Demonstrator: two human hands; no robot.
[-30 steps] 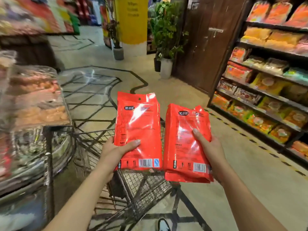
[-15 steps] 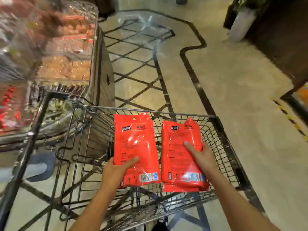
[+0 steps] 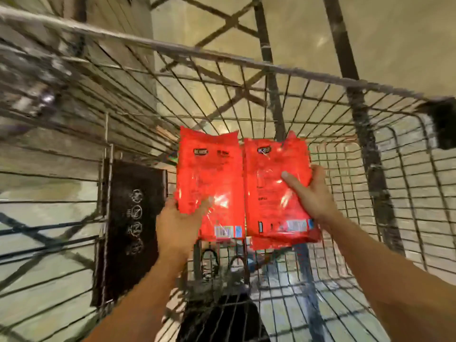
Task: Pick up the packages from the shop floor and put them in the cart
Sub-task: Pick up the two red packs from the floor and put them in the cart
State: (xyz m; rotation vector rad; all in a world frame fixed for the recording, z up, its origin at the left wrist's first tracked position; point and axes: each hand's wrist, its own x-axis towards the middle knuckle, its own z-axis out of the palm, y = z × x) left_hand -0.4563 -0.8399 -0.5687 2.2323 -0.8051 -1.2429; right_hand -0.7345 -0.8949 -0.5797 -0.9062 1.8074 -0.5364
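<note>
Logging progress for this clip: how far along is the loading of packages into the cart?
Done: pickup, since the left hand grips one red package and the right hand grips more red packages. In hand: both held low inside the wire cart. Left: letting go; no packages lie loose in it.

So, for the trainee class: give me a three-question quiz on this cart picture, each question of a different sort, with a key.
1. True or false: the left hand grips a red package.
2. Multiple choice: the right hand holds
A. a green bottle
B. a stack of red packages
C. nothing
3. Fill in: both hands hold the packages inside the wire ____.

Key
1. True; its thumb lies across the front near the lower edge.
2. B; a second red edge shows under the front pack, though the exact count cannot be told.
3. Cart; its mesh walls surround the packs, and the blur hides whether they touch the bottom.
</note>
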